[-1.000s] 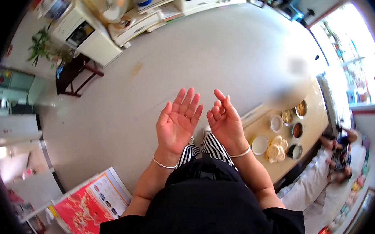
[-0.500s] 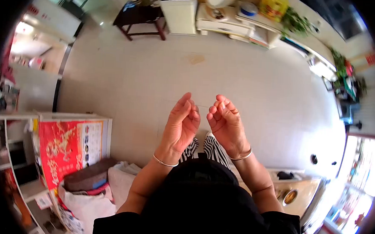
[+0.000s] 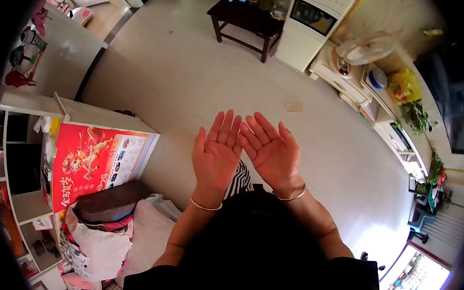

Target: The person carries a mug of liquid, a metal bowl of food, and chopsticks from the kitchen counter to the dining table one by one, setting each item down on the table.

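Note:
My left hand [image 3: 218, 152] is held out palm up over the floor, its fingers stretched and nothing in it. Beside it my right hand [image 3: 272, 151] also lies open with the palm up and holds nothing. The fingertips of the two hands are close together near the middle of the view. A bangle [image 3: 205, 206] circles the left wrist and another bangle [image 3: 292, 194] the right. Striped trousers [image 3: 240, 178] show below the hands.
A dark wooden table [image 3: 244, 17] and a white cabinet [image 3: 307, 31] stand ahead. On the right are a fan [image 3: 364, 48] and a low TV cabinet [image 3: 345, 85]. A shelf unit [image 3: 29, 208], a red poster [image 3: 84, 161] and piled fabric [image 3: 103, 243] are at left.
The view has turned to the left, and the food table has left it. My curled fingers have straightened, and both palms now face up.

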`<control>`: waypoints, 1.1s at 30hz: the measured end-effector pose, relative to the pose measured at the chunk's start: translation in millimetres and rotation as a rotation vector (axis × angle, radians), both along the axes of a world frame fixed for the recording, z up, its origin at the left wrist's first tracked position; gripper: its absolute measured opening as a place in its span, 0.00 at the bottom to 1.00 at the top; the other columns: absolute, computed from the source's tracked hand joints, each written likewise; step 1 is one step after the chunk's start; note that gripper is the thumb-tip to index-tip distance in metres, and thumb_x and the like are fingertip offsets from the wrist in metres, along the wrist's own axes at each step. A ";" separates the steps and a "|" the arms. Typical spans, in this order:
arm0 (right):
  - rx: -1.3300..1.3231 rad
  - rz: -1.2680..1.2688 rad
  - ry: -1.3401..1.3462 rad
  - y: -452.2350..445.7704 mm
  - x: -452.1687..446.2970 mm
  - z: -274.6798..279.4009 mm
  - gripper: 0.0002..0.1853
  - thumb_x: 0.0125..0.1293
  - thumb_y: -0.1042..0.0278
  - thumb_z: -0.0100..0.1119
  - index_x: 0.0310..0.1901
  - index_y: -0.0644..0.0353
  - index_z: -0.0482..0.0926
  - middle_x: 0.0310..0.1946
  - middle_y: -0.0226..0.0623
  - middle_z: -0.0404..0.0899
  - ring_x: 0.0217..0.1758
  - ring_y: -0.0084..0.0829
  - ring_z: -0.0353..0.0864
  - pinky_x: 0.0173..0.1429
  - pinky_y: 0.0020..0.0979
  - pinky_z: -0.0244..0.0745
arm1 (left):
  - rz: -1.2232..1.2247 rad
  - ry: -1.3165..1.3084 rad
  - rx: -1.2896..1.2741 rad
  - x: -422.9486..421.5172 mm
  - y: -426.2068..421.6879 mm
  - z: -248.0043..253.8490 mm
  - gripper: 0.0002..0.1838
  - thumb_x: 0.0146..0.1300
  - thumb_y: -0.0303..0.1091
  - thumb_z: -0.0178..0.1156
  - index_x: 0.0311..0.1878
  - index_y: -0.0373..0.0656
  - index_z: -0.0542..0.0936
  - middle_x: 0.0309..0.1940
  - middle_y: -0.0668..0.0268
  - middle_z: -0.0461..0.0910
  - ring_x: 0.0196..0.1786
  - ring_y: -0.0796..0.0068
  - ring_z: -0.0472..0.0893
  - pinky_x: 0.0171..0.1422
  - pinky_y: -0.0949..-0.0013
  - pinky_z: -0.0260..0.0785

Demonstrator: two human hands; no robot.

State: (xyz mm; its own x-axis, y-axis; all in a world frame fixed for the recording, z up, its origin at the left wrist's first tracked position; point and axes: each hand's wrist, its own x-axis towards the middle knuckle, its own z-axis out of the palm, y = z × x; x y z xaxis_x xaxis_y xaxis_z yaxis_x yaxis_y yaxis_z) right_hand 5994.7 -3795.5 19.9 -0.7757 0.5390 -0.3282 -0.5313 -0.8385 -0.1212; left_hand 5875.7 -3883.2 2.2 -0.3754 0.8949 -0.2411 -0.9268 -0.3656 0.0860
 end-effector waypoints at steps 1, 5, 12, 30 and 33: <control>0.011 0.009 0.009 6.8 -23.3 5.7 0.28 0.72 0.51 0.42 0.64 0.66 0.66 0.63 0.46 0.69 0.68 0.42 0.66 0.72 0.42 0.60 | 0.018 0.026 0.013 -23.3 7.6 5.9 0.27 0.74 0.48 0.38 0.67 0.39 0.65 0.68 0.59 0.66 0.72 0.61 0.62 0.72 0.57 0.58; 0.026 0.040 0.004 32.4 -98.1 8.1 0.29 0.73 0.51 0.41 0.64 0.66 0.64 0.65 0.47 0.67 0.69 0.42 0.65 0.74 0.43 0.58 | 0.081 0.052 0.033 -97.8 35.1 5.3 0.28 0.74 0.48 0.37 0.67 0.38 0.64 0.68 0.58 0.65 0.72 0.61 0.62 0.72 0.56 0.58; -0.022 0.090 -0.030 89.4 -212.1 -4.0 0.28 0.73 0.51 0.40 0.64 0.66 0.65 0.65 0.46 0.68 0.69 0.41 0.65 0.73 0.42 0.58 | 0.160 -0.010 0.058 -201.5 86.6 -8.0 0.28 0.74 0.48 0.38 0.67 0.37 0.64 0.69 0.57 0.64 0.72 0.60 0.61 0.73 0.56 0.56; -0.028 0.225 -0.038 276.9 -550.5 -31.3 0.26 0.71 0.58 0.39 0.65 0.64 0.65 0.64 0.42 0.68 0.69 0.41 0.65 0.72 0.41 0.60 | 0.354 -0.027 -0.082 -523.5 260.6 -28.8 0.27 0.71 0.46 0.42 0.66 0.37 0.65 0.68 0.58 0.65 0.71 0.62 0.64 0.71 0.56 0.58; -0.045 0.203 -0.044 289.0 -617.3 -45.3 0.25 0.70 0.60 0.42 0.64 0.62 0.66 0.63 0.41 0.69 0.68 0.41 0.66 0.72 0.40 0.60 | 0.335 -0.044 -0.072 -591.5 275.5 -38.6 0.27 0.71 0.46 0.43 0.66 0.37 0.65 0.69 0.57 0.65 0.72 0.61 0.63 0.72 0.56 0.57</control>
